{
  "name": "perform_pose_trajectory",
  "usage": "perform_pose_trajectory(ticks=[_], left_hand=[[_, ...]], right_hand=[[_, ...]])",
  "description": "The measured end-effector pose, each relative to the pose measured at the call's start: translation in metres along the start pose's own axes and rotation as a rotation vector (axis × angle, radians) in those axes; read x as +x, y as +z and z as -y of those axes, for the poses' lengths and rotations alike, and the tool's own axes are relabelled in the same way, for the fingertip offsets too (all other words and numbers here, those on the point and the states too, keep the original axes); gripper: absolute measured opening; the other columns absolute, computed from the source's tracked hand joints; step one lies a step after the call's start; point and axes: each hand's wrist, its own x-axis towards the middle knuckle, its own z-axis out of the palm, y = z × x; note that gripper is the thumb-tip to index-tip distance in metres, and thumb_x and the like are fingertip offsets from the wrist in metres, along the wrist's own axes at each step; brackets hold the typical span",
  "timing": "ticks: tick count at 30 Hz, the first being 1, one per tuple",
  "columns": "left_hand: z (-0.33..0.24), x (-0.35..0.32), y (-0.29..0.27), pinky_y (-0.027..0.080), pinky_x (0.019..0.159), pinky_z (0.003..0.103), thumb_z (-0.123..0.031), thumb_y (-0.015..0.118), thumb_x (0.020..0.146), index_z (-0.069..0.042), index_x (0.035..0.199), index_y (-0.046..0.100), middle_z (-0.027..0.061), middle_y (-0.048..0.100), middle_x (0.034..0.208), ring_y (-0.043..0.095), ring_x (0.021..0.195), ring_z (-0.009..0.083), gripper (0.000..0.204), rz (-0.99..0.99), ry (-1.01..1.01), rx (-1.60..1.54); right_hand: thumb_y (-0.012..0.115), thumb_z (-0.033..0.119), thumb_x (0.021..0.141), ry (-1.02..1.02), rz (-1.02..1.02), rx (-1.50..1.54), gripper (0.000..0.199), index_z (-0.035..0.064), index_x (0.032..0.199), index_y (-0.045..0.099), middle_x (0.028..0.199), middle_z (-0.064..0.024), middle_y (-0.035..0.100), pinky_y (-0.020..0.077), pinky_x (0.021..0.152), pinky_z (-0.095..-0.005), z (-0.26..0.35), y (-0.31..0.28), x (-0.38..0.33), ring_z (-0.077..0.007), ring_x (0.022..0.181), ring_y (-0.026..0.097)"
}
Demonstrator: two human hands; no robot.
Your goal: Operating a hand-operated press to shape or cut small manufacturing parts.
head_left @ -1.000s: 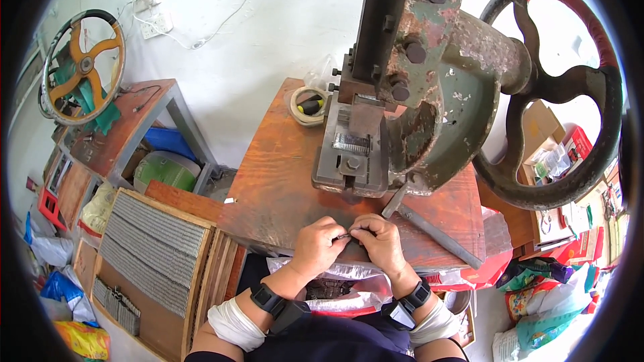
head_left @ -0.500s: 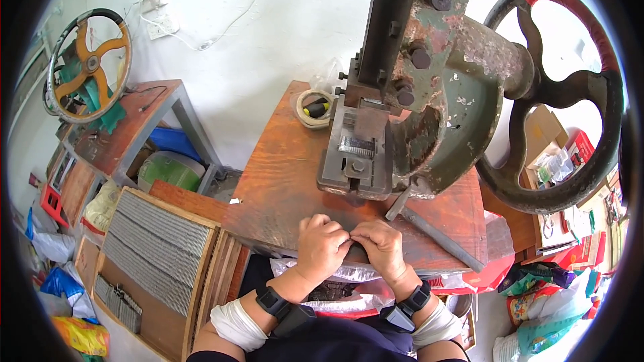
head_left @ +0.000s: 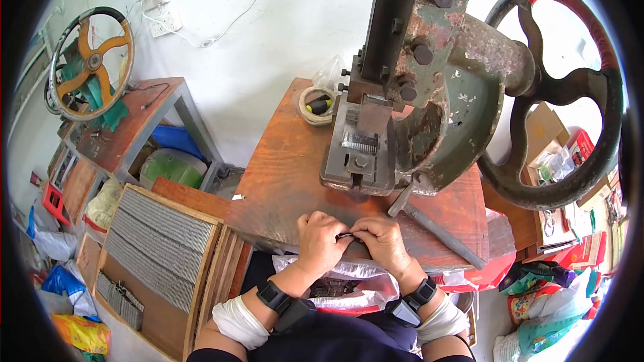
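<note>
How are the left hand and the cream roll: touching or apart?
Apart: the head view shows wooden tabletop between the left hand and cream roll.

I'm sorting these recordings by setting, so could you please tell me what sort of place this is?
Probably a small metalworking workshop: a worn press with a large handwheel stands on a wooden bench, and a hammer lies there too.

The press [head_left: 435,80] stands on the table [head_left: 282,161], its handwheel [head_left: 547,88] to the right. Left of its rear lies a tape roll [head_left: 315,120]; before it, to the right, a hammer [head_left: 439,229]. Left of the hammer, the left hand [head_left: 318,241] and right hand [head_left: 382,240] have a piece [head_left: 345,235] between them, with an open bag [head_left: 369,288] below. Left of the table, a tray [head_left: 161,325] holds strips [head_left: 157,248]; behind it stands a bench [head_left: 114,144].
</note>
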Motion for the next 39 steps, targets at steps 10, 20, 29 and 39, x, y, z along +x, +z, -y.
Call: perform_pose_trajectory(ticks=[10,20,29,39], left_hand=[[-0.001,0.001,-0.001,0.031,0.077,0.039,-0.015,0.073,0.060,-0.011,0.065,0.065,-0.0012,0.061,0.069,0.053,0.078,0.0197,0.011,-0.005,-0.023,-0.004],[0.000,0.001,0.000,0.031,0.077,0.038,-0.017,0.074,0.058,-0.012,0.063,0.064,-0.0021,0.060,0.069,0.052,0.078,0.0193,0.012,0.006,-0.031,-0.013],[-0.001,0.002,0.000,0.031,0.077,0.038,-0.018,0.074,0.058,-0.010,0.062,0.064,-0.0015,0.061,0.068,0.052,0.078,0.0197,0.013,0.006,-0.068,-0.002],[-0.001,0.002,-0.002,0.031,0.079,0.039,-0.018,0.074,0.059,-0.011,0.063,0.065,-0.0016,0.061,0.069,0.053,0.080,0.0196,0.012,0.029,-0.082,-0.030]], right_hand=[[0.064,-0.003,0.070,-0.325,-0.013,-0.227,0.007,-0.0009,0.077,0.062,0.076,-0.0124,0.063,0.0479,0.063,-0.0324,0.002,0.002,0.006,-0.0262,0.070,0.061],[0.064,-0.004,0.068,-0.049,-0.069,-0.057,0.009,-0.0008,0.077,0.062,0.077,-0.0119,0.063,0.0484,0.063,-0.0313,-0.005,0.007,-0.001,-0.0255,0.071,0.062],[0.064,-0.004,0.067,-0.216,-0.041,-0.147,0.011,0.0008,0.077,0.061,0.075,-0.0125,0.062,0.0479,0.062,-0.0327,-0.002,0.006,0.003,-0.0280,0.068,0.060],[0.064,0.000,0.074,-0.082,-0.021,-0.144,0.012,0.0026,0.085,0.063,0.080,-0.0128,0.064,0.0509,0.065,-0.0334,0.000,0.000,-0.009,-0.0282,0.072,0.063]])
